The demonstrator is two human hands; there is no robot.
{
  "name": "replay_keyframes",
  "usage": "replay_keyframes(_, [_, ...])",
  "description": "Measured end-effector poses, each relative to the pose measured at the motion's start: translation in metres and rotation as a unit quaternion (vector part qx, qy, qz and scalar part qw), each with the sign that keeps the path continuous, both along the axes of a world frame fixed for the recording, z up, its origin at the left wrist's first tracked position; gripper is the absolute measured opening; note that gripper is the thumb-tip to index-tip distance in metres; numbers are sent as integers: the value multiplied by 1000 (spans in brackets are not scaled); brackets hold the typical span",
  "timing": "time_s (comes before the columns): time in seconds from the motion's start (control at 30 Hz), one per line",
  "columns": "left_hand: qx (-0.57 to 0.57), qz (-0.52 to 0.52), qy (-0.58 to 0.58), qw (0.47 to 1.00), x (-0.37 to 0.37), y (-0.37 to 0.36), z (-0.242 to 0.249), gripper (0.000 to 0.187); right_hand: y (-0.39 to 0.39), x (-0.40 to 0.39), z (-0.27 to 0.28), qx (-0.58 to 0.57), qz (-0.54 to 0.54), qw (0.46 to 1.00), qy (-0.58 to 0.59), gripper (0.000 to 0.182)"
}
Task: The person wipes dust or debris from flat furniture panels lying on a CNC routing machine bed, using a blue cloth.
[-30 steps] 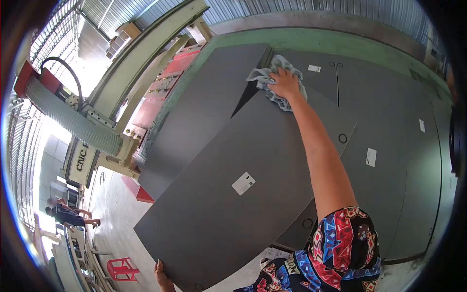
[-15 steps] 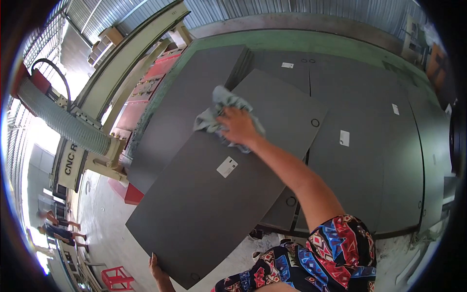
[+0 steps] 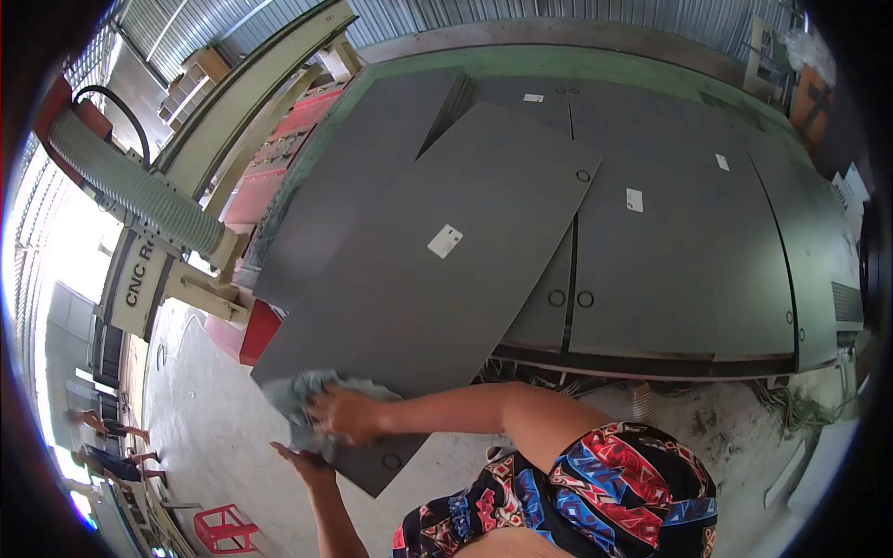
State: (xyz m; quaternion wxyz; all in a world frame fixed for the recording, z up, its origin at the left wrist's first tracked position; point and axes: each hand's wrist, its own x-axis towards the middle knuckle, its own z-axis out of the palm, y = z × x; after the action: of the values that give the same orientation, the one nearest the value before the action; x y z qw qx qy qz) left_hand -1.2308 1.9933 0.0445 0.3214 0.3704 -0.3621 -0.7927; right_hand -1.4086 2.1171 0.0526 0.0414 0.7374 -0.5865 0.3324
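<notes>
A long dark grey panel (image 3: 400, 279) with a white label (image 3: 445, 241) lies slanted over other grey panels, its near end jutting out over the floor. My right hand (image 3: 349, 415) presses a grey-green cloth (image 3: 296, 400) on the panel near that end, fingers bent into the cloth. Below the cloth, my left hand (image 3: 305, 459) is at the panel's lower left edge, thumb apart from the fingers; the cloth and panel hide part of it, and whether it grips the edge is not clear.
More labelled grey panels (image 3: 679, 251) lie on the green-edged bed (image 3: 577, 63). A CNC machine gantry (image 3: 139, 279) with a ribbed hose (image 3: 139, 186) stands at left. Two people (image 3: 116, 460) are far off at lower left, near a red stool (image 3: 226, 528). Hoses and cables lie under the bed.
My right hand and the cloth have moved from the panel's upper middle to its near end. My left hand has shifted up along the edge, and the camera view has shifted slightly.
</notes>
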Motion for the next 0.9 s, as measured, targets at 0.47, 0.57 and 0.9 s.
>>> replay_keyframes(0.47, [-46,-23,-75,996,-7,-6,-18,38,225,-97,-10,108,-25,988,-110,33])
replay_keyframes(0.57, [-68,-15,-106,992,-8,-4,-16,38,265,-187,1,90,-273,949,-131,34])
replay_keyframes(0.9, [-59,33,-153,986,-7,-2,-16,45,262,-401,-45,47,-705,698,-118,60])
